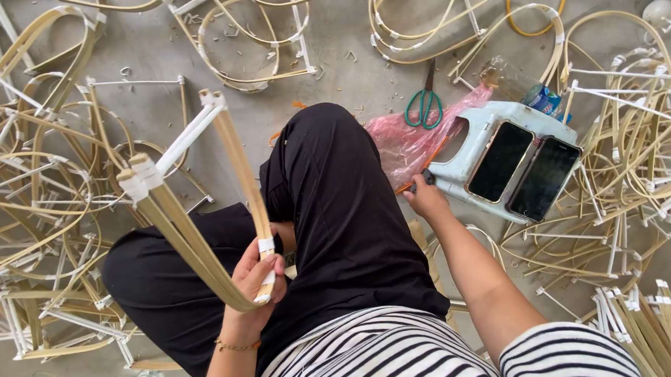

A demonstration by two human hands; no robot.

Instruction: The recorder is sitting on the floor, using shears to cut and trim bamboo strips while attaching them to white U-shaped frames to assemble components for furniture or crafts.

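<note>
Left hand: we see the left hand [255,281] clenched around a bent bamboo frame [191,211], gripping its lower curve near a white tape wrap.
Frame: held up over the left knee, strips bundled, white plastic rods across the top, taped at the corners.
Right hand: the right hand [425,199] reaches to the edge of a pale blue stool [471,139]; fingers curled on a small dark thing, we cannot tell what it is.
Stool: lies on the floor [345,77] beside the right knee, two phones [522,169] resting flat on it, side by side.
Nearby: pink plastic bag [409,139] touching the stool, green-handled scissors [424,103] just past it.
Around: many finished bamboo frames [37,196] piled on the floor both sides.
Person: seated cross-legged, black trousers, striped shirt.
</note>
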